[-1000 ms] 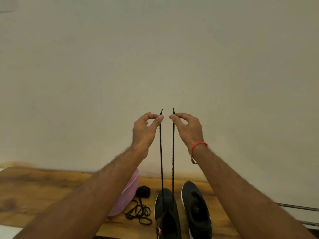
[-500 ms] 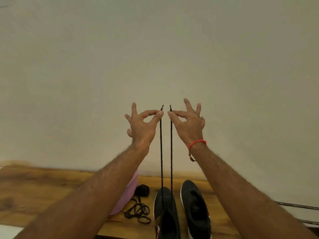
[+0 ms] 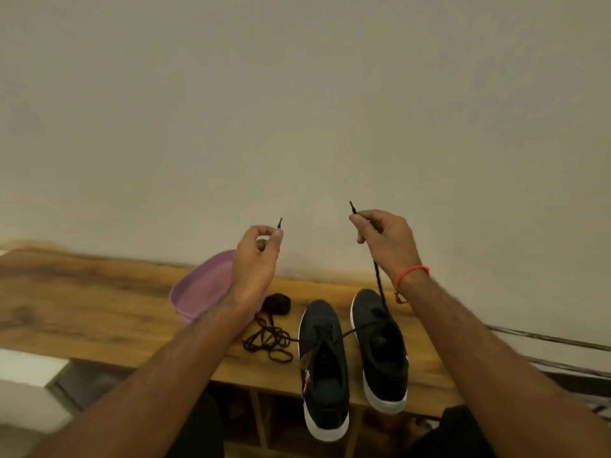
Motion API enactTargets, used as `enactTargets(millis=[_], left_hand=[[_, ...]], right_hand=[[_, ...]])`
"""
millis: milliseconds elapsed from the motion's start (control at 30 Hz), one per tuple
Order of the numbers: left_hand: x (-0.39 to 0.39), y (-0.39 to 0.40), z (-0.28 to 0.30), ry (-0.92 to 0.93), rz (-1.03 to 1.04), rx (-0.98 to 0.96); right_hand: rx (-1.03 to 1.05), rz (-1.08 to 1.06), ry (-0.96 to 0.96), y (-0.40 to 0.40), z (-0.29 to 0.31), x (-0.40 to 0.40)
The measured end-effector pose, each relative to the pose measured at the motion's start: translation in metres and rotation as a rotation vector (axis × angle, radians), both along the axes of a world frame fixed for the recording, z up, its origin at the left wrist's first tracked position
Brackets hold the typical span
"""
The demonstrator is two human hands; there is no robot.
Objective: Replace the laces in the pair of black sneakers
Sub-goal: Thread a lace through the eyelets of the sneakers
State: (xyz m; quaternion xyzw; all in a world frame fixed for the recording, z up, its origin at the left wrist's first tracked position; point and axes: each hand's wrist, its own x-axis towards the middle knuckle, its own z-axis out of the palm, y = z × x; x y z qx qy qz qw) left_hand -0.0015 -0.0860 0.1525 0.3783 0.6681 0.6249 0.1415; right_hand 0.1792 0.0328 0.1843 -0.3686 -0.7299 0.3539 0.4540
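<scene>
Because the lace [image 3: 380, 292] is held only by its two tips, the likeliest trouble is one end slipping free or one side being drawn longer than the other, and an uneven tug could drag the left sneaker [image 3: 325, 368] toward the front edge of the wooden bench [image 3: 82, 309], over which both heels already hang. At the far left sits a pink basket [image 3: 198, 289], partly behind the left wrist, with a loose black lace [image 3: 267, 342] and a small dark bundle [image 3: 277, 303] just beside it; that tangle could snag the working lace if the left end drops low. The left hand [image 3: 254, 266] is raised above the basket, thumb and forefinger pinching one tip, the other fingers curled in. The left sneaker appears to carry the lace through its front eyelets. The right sneaker [image 3: 380, 348] lies just beside it, seemingly unlaced. The right hand [image 3: 386, 239], slightly higher, pinches the other tip, the cord running down across the right sneaker.
</scene>
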Motion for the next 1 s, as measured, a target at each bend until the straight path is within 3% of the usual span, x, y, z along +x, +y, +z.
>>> enactTargets(millis=[267, 333, 433, 533, 600, 667, 767, 867, 1000], left_hand=[[-0.007, 0.006, -0.125, -0.101, -0.109, -0.363], [-0.007, 0.011, -0.14, -0.143, -0.143, -0.385], [-0.015, 0.016, -0.152, 0.213, -0.152, -0.541], [-0.015, 0.015, -0.147, 0.508, -0.344, -0.704], [-0.015, 0.014, -0.149, 0.623, -0.405, -0.836], [-0.017, 0.015, -0.148, 0.511, -0.441, -0.89], [-0.011, 0.013, -0.142, 0.015, -0.499, -0.994], [0.0, 0.01, -0.146, -0.339, -0.43, -1.048], [0.014, 0.008, -0.159, -0.483, -0.309, -0.899]], right_hand=[[-0.163, 0.042, -0.39, 0.012, -0.11, -0.001], [-0.275, 0.063, -0.374, 0.017, -0.133, -0.003], [-0.476, 0.154, -0.188, 0.03, -0.149, -0.008], [-0.385, 0.119, -0.26, 0.041, -0.149, -0.007], [-0.37, 0.089, -0.429, 0.035, -0.145, -0.003], [-0.473, 0.152, -0.643, 0.022, -0.142, -0.001], [-0.661, 0.261, -0.881, 0.0, -0.138, -0.002], [-0.598, 0.22, -1.009, -0.008, -0.141, -0.004], [-0.482, 0.21, -1.014, -0.008, -0.142, -0.005]])
